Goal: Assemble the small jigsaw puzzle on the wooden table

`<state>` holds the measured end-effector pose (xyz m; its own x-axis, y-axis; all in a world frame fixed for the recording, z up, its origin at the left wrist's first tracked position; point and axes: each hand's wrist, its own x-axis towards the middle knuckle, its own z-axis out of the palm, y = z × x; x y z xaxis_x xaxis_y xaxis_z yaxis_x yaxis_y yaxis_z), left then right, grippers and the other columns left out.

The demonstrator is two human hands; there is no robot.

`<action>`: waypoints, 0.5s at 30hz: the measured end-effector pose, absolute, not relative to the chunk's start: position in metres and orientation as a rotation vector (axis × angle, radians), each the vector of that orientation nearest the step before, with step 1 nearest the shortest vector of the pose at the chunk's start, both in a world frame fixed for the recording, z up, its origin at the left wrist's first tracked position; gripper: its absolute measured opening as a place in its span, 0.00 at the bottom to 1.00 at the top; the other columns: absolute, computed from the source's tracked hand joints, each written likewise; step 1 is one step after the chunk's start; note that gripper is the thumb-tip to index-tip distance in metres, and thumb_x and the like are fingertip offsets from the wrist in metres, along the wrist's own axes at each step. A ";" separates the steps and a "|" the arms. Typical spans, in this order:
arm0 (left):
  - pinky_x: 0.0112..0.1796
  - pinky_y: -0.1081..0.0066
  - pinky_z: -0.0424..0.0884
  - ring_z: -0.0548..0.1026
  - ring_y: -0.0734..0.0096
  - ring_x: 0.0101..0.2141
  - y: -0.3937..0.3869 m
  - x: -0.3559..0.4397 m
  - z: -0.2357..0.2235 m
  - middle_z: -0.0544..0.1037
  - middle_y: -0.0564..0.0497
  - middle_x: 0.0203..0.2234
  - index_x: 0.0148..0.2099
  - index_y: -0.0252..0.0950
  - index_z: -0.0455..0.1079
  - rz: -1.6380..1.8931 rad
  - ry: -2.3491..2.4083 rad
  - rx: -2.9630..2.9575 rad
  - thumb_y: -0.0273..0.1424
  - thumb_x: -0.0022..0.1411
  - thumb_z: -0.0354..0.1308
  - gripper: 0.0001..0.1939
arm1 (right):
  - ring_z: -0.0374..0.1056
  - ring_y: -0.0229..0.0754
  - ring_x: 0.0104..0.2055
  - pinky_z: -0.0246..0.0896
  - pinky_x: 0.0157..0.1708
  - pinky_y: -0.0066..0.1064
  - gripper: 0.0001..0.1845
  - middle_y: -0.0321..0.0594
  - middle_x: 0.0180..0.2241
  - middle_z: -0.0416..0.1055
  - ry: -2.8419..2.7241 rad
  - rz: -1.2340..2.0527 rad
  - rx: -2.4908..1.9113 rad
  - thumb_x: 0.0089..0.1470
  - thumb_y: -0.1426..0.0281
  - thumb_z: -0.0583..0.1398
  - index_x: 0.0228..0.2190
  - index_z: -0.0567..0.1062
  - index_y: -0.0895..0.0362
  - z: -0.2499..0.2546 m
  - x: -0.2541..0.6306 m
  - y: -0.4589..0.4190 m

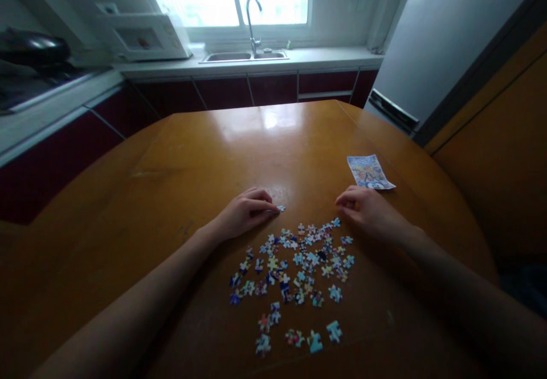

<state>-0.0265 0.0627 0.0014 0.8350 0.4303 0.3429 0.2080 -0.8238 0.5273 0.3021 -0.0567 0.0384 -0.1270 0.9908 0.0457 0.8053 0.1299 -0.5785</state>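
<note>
My left hand [250,211] rests on the wooden table, fingers closed, its fingertips on a small pale blue jigsaw piece [281,208]. To the right, my right hand [363,207] is held with its fingers curled and pinched together above the table. Whether anything sits between those fingers is too small to see. A loose spread of jigsaw pieces [313,258] in blue, yellow, white and dark tones lies between my forearms. Just below my right fingertips is one blue piece [336,221]. Nearer me a light blue piece [315,342] and several others lie apart from the pile.
A printed picture sheet [370,172] lies beyond my right hand. The brown table [205,157] has a rounded edge. Behind it stand a counter with a sink [231,57] and a microwave [143,37]. A fridge [453,31] is at right, a dark pan [34,48] at left.
</note>
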 end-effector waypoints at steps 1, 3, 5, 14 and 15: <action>0.40 0.68 0.70 0.72 0.68 0.39 0.063 -0.026 0.002 0.76 0.47 0.37 0.46 0.42 0.80 0.628 0.473 2.533 0.33 0.69 0.59 0.08 | 0.70 0.41 0.34 0.64 0.35 0.33 0.06 0.43 0.34 0.75 -1.991 0.589 -1.734 0.57 0.73 0.62 0.34 0.80 0.57 0.039 0.302 -0.057; 0.41 0.68 0.70 0.72 0.68 0.39 0.063 -0.026 0.002 0.76 0.47 0.37 0.46 0.41 0.79 0.625 0.475 2.533 0.33 0.69 0.59 0.08 | 0.70 0.40 0.34 0.64 0.35 0.33 0.06 0.43 0.34 0.75 -1.986 0.583 -1.744 0.56 0.73 0.62 0.34 0.80 0.57 0.039 0.303 -0.056; 0.41 0.68 0.70 0.72 0.68 0.39 0.062 -0.027 0.002 0.76 0.47 0.38 0.46 0.41 0.79 0.620 0.481 2.537 0.33 0.69 0.59 0.08 | 0.70 0.40 0.33 0.64 0.35 0.33 0.06 0.43 0.34 0.75 -1.987 0.583 -1.751 0.56 0.72 0.61 0.34 0.80 0.57 0.040 0.303 -0.056; 0.41 0.68 0.70 0.73 0.69 0.39 0.061 -0.026 0.004 0.76 0.48 0.37 0.45 0.41 0.79 0.619 0.482 2.534 0.32 0.69 0.59 0.08 | 0.68 0.38 0.32 0.57 0.32 0.29 0.06 0.39 0.32 0.75 -2.381 0.756 -1.750 0.55 0.73 0.62 0.28 0.78 0.55 0.070 0.292 -0.087; 0.40 0.69 0.70 0.73 0.69 0.39 0.061 -0.026 0.004 0.76 0.47 0.37 0.45 0.41 0.79 0.621 0.478 2.535 0.32 0.69 0.59 0.08 | 0.69 0.38 0.32 0.57 0.31 0.29 0.07 0.38 0.32 0.75 -2.438 0.785 -1.736 0.55 0.74 0.61 0.27 0.78 0.54 0.074 0.290 -0.093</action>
